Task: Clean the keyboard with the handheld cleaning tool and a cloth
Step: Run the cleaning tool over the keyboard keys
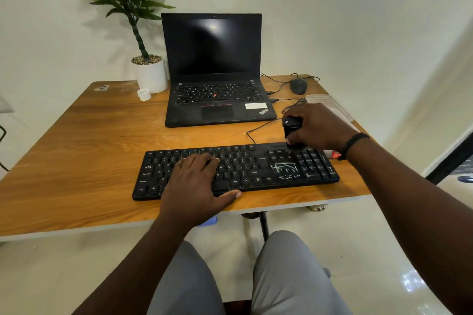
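While the left hand (197, 181) lies flat, fingers straight, across the letter keys of the black keyboard (256, 169) at the wooden table's (76, 148) near edge, the right hand (317, 128) grips a black handheld cleaning tool (290, 128), tip down at the number pad's far edge. White scribbles mark the arrow-key area; "Ctrl", "Alt" and "Enter" are readable. Behind, a laptop (217, 71) reads "ThinkPad", and a folded cloth (330, 105) lies right of it.

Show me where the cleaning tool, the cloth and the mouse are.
cleaning tool (291, 124): head view, its black top.
cloth (330, 105): head view, folded middle.
mouse (298, 86): head view, its back.
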